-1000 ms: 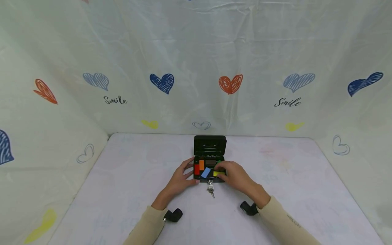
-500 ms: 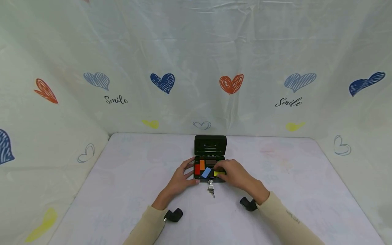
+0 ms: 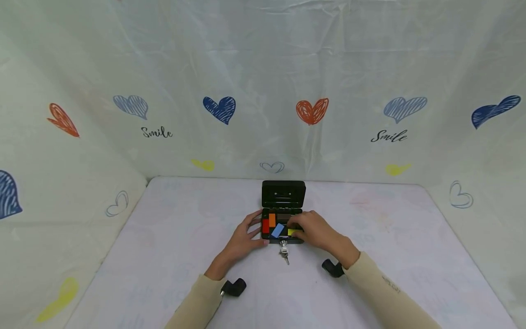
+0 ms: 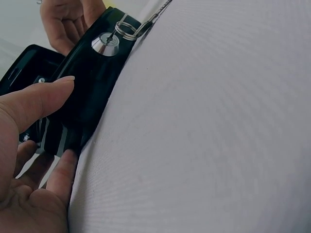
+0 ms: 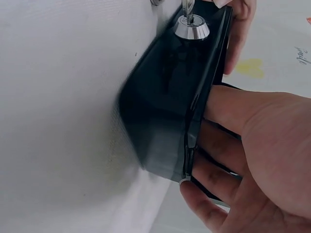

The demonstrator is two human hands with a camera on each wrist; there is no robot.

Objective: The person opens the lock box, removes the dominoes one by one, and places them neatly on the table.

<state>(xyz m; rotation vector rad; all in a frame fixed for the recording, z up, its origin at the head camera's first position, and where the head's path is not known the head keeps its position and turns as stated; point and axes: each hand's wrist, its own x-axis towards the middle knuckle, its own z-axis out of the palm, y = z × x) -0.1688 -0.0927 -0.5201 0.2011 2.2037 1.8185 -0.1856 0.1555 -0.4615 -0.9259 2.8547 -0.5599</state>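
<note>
A small black cash box (image 3: 283,241) stands with its lid (image 3: 283,194) raised. Silver keys (image 3: 284,252) hang from its front lock (image 4: 105,44). My left hand (image 3: 240,242) holds the box's left front corner, thumb on the front and fingers along the side. Inside lie a red block (image 3: 265,225), an orange block (image 3: 272,220), a tilted blue block (image 3: 277,230) and a dark brown block (image 3: 283,216). My right hand (image 3: 314,230) reaches over the right side, thumb and curled fingers around a yellow block (image 3: 291,232). Its fingertips are hidden inside the box in the right wrist view.
The box sits on a white-covered table (image 3: 185,219), near its back edge. Behind it rises a pale curtain (image 3: 263,68) printed with hearts. Black wrist devices are on the left sleeve (image 3: 197,299) and the right sleeve (image 3: 382,288).
The right hand has shifted slightly, and the green seen beside its fingers a second ago is now covered. The left hand and the box keep their places.
</note>
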